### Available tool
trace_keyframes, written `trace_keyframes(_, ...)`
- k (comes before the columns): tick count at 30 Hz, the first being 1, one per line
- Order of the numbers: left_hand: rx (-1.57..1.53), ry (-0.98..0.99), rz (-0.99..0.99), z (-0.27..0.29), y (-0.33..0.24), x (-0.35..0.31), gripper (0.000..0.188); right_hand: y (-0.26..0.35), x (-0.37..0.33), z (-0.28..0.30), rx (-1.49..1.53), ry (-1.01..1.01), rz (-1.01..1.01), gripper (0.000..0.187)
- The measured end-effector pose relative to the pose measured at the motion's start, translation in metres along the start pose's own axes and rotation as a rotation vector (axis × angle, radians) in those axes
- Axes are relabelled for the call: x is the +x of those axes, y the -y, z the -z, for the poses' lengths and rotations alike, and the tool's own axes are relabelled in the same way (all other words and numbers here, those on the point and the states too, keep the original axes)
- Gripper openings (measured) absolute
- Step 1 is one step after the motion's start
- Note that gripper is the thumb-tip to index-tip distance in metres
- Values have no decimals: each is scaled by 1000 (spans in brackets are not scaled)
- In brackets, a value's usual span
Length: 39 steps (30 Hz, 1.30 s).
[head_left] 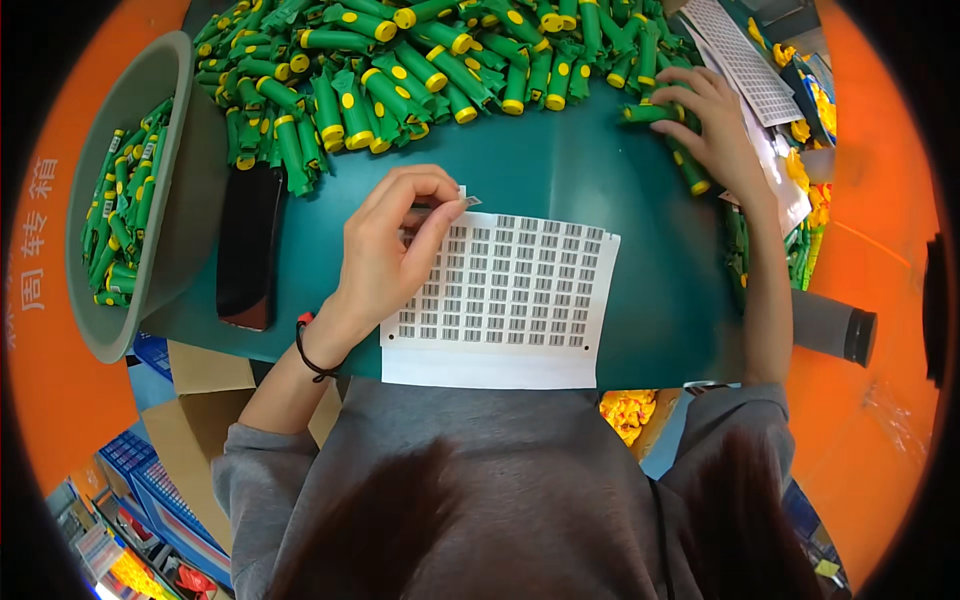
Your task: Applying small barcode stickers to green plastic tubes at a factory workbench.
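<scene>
My left hand is closed in a pinch on a small barcode sticker, just above the top edge of a white sheet of barcode stickers. That sheet lies on the table in front of me, its upper left corner partly hidden by the hand. To the right, my right hand has its thumb and fingers around a green tube with a yellow end. Another green tube lies on the table below that hand. A large pile of green tubes with yellow caps covers the far side.
On the left stands a grey tub holding more green tubes, with a dark phone-like slab beside it. More printed sheets lie at the far right. A dark grey cylinder juts out beyond my right forearm. Cardboard is below left.
</scene>
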<state>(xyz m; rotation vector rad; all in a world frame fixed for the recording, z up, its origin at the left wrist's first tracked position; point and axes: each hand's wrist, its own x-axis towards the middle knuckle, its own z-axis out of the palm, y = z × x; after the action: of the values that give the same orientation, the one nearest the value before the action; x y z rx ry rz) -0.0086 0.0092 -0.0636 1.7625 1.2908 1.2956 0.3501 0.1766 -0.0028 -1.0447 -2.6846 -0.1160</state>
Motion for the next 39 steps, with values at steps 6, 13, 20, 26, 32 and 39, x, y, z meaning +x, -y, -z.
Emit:
trace_keyframes(6, -28, -121, -125, 4, -23, 4, 39, 140, -9, 9, 1008, -12, -493, 29)
trace_keyframes(13, -227, 43, 30, -13, -51, -5, 44, 191, -36, -18, 1639, -22, -483, 35)
trace_keyframes(20, -129, 38, 37, -10, -71, 2, 9, 198, -42, -21, 1580, -142, -485, 37)
trace_keyframes(26, -205, 227, 144, -9, -73, 7, 10, 196, -45, -22, 1541, -194, -427, 40)
trace_keyframes(32, -212, 251, 171, -9, -75, 10, 11, 196, -49, -21, 1568, -201, -426, 41)
trace_keyframes(39, -187, 273, 190, -10, -75, 12, 10, 195, -49, -21, 1552, -193, -423, 43)
